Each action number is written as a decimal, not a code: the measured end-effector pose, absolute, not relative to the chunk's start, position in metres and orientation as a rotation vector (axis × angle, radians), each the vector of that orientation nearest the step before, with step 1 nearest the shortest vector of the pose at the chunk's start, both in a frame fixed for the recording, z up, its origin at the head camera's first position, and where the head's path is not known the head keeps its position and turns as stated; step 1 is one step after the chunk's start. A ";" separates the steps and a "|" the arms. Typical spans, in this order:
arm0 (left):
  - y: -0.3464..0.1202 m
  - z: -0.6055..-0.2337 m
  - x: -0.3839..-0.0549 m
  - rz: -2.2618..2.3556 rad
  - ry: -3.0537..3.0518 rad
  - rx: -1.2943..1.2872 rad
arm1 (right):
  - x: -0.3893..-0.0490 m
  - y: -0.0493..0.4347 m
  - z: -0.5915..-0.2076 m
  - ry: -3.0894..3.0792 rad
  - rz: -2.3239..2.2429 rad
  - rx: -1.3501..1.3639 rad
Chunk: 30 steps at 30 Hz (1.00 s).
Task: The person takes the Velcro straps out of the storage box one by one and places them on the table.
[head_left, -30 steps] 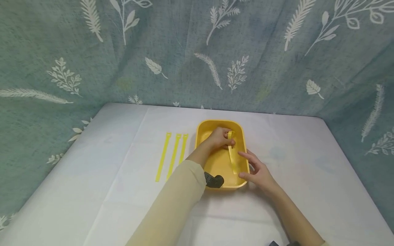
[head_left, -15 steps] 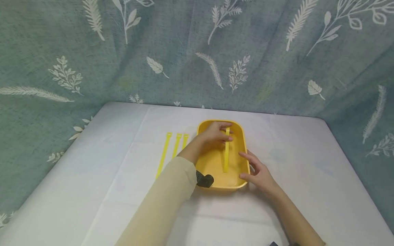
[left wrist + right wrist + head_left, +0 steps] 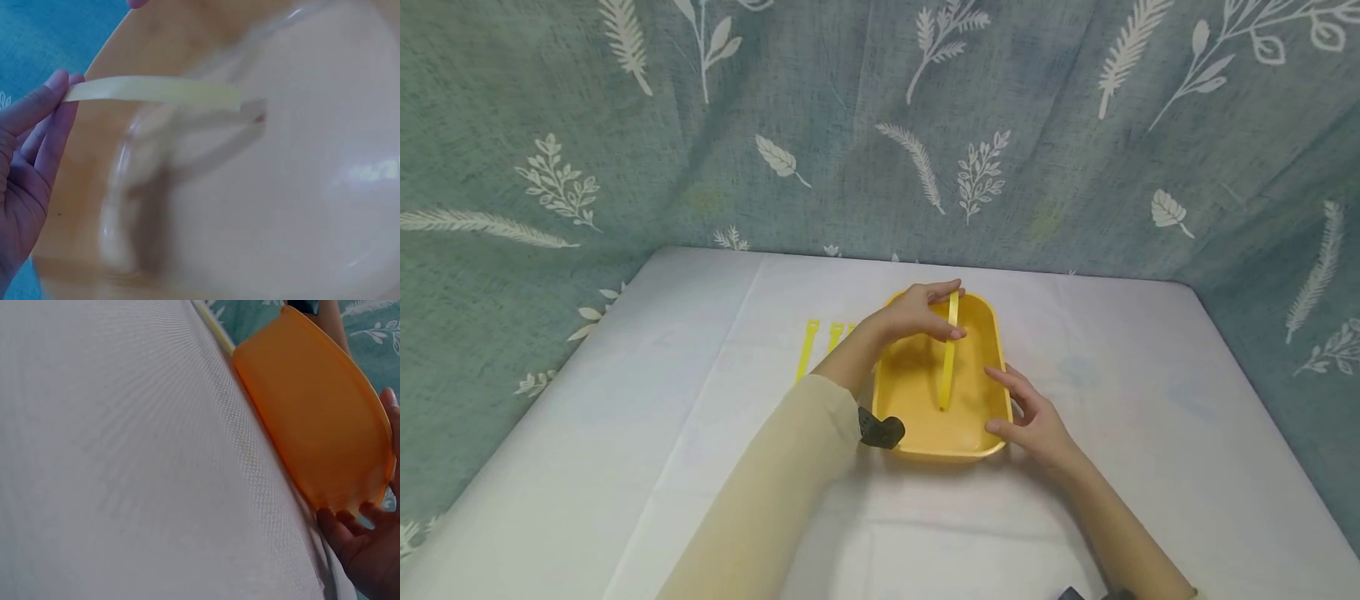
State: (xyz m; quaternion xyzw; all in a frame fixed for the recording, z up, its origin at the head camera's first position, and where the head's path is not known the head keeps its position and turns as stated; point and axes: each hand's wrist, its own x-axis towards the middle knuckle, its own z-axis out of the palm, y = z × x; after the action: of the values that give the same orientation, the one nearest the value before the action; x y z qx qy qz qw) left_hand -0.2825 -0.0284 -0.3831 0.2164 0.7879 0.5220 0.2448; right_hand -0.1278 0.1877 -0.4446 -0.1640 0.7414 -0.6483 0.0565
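Observation:
In the head view my left hand [image 3: 917,312] pinches a flat yellow strip [image 3: 949,362] by its far end, thumb on one side and fingers on the other. The strip slants over the inside of a yellow tray [image 3: 917,421] with rounded corners. Its free end points toward me, and in the left wrist view the strip [image 3: 156,89] casts a shadow on the tray floor. My right hand [image 3: 1033,425] holds the tray's right wall, thumb and index finger over the rim. In the right wrist view other fingertips [image 3: 328,519] touch the wall's outer side.
Several more yellow strips [image 3: 807,346] with loop ends lie side by side left of the tray, partly hidden by my left arm. A white cloth [image 3: 1120,375] covers the table. A green leaf-patterned curtain [image 3: 835,183] hangs behind it. A dark wrist mount [image 3: 880,431] overlaps the tray's near-left corner.
My left hand has moved up and toward the far-left rim, carrying the strip with it. The strip has shifted left and tilted. My right hand stays on the tray's right wall.

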 end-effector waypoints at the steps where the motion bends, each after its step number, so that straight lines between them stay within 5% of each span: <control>1: -0.030 -0.382 -0.282 1.437 2.135 0.588 | -0.127 0.188 -0.445 2.249 -1.972 -0.501; 30: -0.093 -0.350 -0.287 1.711 1.909 0.527 | -0.124 0.183 -0.445 2.279 -2.038 -0.426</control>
State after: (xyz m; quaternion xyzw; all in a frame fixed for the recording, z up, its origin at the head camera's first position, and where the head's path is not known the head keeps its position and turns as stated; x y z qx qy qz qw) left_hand -0.2874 -0.0933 -0.3500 0.1944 0.7045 0.6313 0.2595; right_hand -0.1235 0.1830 -0.4451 -0.1379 0.7380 -0.6600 0.0275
